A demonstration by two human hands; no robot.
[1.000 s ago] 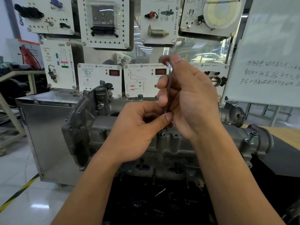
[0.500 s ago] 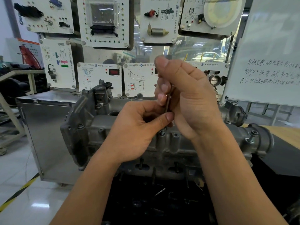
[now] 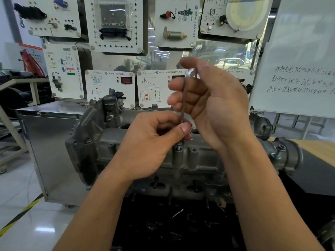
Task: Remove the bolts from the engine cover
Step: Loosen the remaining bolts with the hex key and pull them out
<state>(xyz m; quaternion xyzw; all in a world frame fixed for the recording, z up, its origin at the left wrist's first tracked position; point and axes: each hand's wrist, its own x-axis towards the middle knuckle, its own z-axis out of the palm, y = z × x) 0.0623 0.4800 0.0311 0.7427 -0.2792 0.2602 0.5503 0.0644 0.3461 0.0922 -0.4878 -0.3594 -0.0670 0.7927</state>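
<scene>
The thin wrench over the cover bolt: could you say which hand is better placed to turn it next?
Right hand: its fingers hold the top end of the thin wrench, ready to twist. The left hand pinches the lower shaft above the bolt, likely steadying.

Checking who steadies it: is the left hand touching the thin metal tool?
Touching. The head view shows the left hand pinching the lower end of the thin metal tool between thumb and forefinger, with no gap.
</scene>
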